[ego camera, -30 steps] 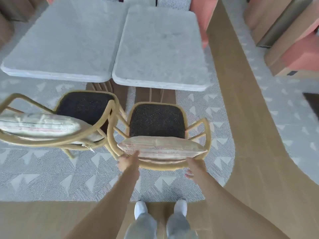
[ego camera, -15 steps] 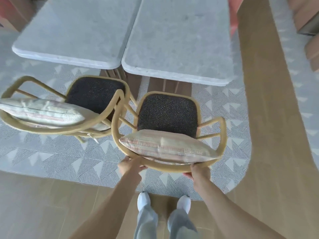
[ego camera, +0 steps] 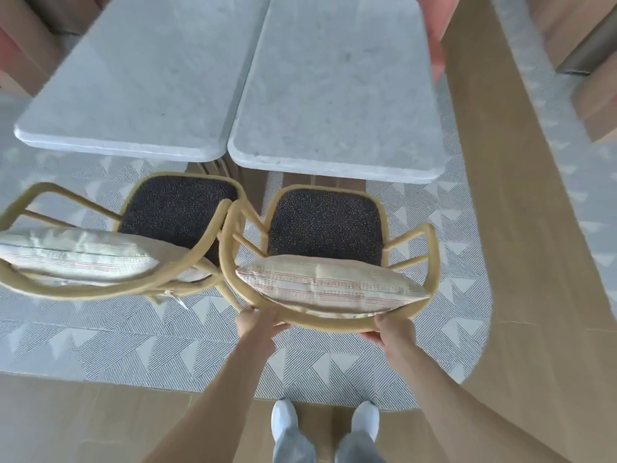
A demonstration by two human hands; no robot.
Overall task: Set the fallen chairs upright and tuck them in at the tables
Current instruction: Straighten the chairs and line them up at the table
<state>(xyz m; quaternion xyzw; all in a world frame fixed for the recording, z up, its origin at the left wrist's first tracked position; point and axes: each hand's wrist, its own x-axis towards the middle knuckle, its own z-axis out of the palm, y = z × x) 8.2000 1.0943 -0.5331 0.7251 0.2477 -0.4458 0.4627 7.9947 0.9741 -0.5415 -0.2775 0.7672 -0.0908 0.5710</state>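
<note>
Head view: looking down over two upright chairs facing the tables.
Left hand [ego camera: 258,324]: gripping the right chair [ego camera: 325,225] by its back rail.
Right hand [ego camera: 394,330]: fingers curling under the same rail.
Right chair: standing on the rug [ego camera: 100,345], seat just short of the right table [ego camera: 337,105].
Left chair [ego camera: 177,208]: sitting beside it, armrests touching.

You see two tan armchairs [ego camera: 329,228] [ego camera: 140,235], dark-seated and cushioned, standing upright just short of the marble tables' [ego camera: 334,95] near edges.

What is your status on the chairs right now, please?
Left hand and right hand both grip right chair's back rail. Chair upright, seat short of right table. Left chair close alongside, arms nearly touching.
</note>
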